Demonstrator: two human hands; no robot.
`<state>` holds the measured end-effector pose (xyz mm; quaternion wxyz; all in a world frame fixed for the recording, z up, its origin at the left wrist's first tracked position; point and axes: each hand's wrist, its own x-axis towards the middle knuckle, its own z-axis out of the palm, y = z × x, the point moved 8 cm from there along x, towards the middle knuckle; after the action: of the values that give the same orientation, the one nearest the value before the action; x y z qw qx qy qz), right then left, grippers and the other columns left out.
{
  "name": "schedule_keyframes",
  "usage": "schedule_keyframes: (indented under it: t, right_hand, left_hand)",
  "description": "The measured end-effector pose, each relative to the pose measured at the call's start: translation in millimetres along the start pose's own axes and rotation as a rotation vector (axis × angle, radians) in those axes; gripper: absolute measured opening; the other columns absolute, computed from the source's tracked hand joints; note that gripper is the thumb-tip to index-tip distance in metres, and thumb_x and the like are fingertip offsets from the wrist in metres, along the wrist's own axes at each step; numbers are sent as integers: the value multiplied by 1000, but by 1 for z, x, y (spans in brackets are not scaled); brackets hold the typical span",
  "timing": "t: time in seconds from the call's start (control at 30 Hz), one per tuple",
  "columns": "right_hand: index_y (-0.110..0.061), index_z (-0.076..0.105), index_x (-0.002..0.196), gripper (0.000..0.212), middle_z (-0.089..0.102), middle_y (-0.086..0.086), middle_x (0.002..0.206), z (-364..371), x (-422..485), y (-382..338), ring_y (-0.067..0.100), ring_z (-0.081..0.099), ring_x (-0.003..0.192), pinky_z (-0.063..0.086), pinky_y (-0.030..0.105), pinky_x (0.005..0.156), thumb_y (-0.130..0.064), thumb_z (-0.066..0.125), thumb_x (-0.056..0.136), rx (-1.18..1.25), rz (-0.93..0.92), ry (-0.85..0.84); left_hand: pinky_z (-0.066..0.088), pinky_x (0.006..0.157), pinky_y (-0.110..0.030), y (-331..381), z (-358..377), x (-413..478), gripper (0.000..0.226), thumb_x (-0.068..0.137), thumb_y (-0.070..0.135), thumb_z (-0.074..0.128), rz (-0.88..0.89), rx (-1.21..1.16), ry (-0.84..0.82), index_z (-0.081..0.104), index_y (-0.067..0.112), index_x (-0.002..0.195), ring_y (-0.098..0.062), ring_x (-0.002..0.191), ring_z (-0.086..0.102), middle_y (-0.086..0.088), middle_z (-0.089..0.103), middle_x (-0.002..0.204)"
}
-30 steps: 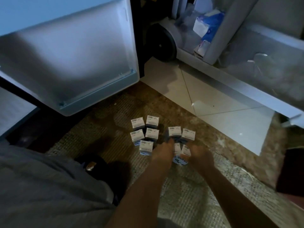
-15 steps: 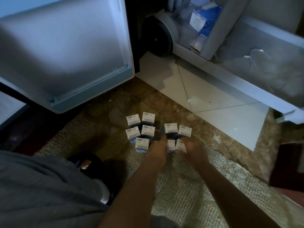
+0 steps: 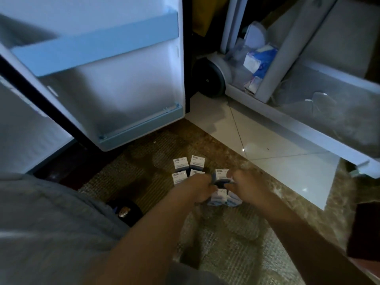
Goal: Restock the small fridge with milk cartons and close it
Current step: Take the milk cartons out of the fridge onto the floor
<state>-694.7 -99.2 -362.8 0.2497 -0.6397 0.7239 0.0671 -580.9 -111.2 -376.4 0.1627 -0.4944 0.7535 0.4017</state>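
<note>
On the rug (image 3: 226,239), hands (image 3: 200,187) (image 3: 245,185) around cartons (image 3: 221,175)

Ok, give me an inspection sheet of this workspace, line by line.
Surface: woven rug on the floor, white tiles beyond it.
Job's things: milk cartons standing clustered on the rug; fridge door open.
Clutter: dark object beside the person's knee, too dim to identify.
Grippers: left hand and right hand both on the nearer cartons, fingers curled round them.
Cables: nothing seen.
Surroundings: wheeled cart holding blue-white packets.
</note>
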Motion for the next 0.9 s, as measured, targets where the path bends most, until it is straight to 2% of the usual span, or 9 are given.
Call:
schedule_keyframes:
  t: [0.13, 0.17, 0.27, 0.37, 0.5, 0.57, 0.63, 0.73, 0.9]
  right_hand:
    - [-20, 57, 110, 18, 62, 0, 105, -36, -9, -45, 9, 53, 80, 38, 19, 63, -28, 50, 95, -41, -153, -39]
    - [-22, 57, 110, 18, 62, -1, 107, -45, -12, -60, 9, 55, 84, 41, 19, 66, -28, 49, 95, -91, -196, -49]
    - [-21, 57, 114, 23, 62, 1, 111, -72, -18, -104, 19, 59, 98, 50, 35, 84, -30, 50, 94, -259, -293, -40]
    - [-20, 55, 119, 27, 61, 3, 113, -97, -24, -151, 22, 59, 101, 49, 35, 81, -32, 49, 95, -367, -392, 8]
    - [-25, 53, 121, 30, 60, 2, 118, -127, -35, -222, 24, 58, 106, 47, 36, 80, -38, 47, 95, -505, -564, 141]
    - [-24, 53, 121, 32, 60, 5, 119, -138, -40, -260, 26, 57, 108, 46, 36, 80, -40, 48, 94, -559, -627, 166]
    - [-22, 54, 119, 32, 59, 6, 118, -149, -47, -300, 28, 57, 109, 44, 35, 77, -41, 48, 94, -557, -687, 177]
    - [-24, 54, 117, 30, 60, 3, 114, -168, -64, -360, 26, 57, 103, 41, 32, 72, -42, 47, 94, -519, -798, 200]
    - [-28, 57, 110, 25, 61, -6, 105, -181, -102, -459, 19, 57, 96, 49, 38, 84, -43, 52, 92, -387, -988, 130]
  left_hand:
    - [41, 91, -36, -11, -38, -37, 44, 99, 39, 36, -30, 34, -32, 48, 10, 130, -28, 117, 51, -13, 52, 131]
    - [40, 88, -35, -14, -47, -46, 45, 99, 39, 36, -33, 56, -38, 50, 9, 128, -28, 116, 52, -13, 53, 130]
    - [37, 81, -32, -19, -81, -80, 45, 99, 40, 35, -30, 171, -9, 52, 8, 125, -26, 110, 54, -12, 56, 125]
    - [35, 80, -30, -24, -116, -120, 46, 100, 40, 32, -36, 229, 37, 52, 7, 126, -25, 109, 53, -10, 55, 122]
    - [34, 78, -29, -48, -162, -173, 41, 101, 37, 34, -49, 215, 144, 56, 7, 119, -20, 93, 51, -10, 57, 112]
    - [39, 81, -31, -67, -181, -201, 40, 100, 36, 36, -79, 194, 206, 55, 8, 120, -23, 99, 53, -11, 57, 116]
    - [40, 90, -34, -88, -198, -233, 40, 100, 36, 37, -112, 191, 276, 51, 9, 125, -26, 110, 53, -11, 55, 124]
    - [41, 97, -36, -125, -222, -283, 42, 98, 40, 40, -192, 178, 411, 49, 14, 129, -25, 115, 52, -7, 55, 129]
    - [40, 101, -36, -201, -239, -379, 40, 96, 43, 42, -414, 108, 601, 49, 18, 126, -22, 117, 52, -3, 55, 130]
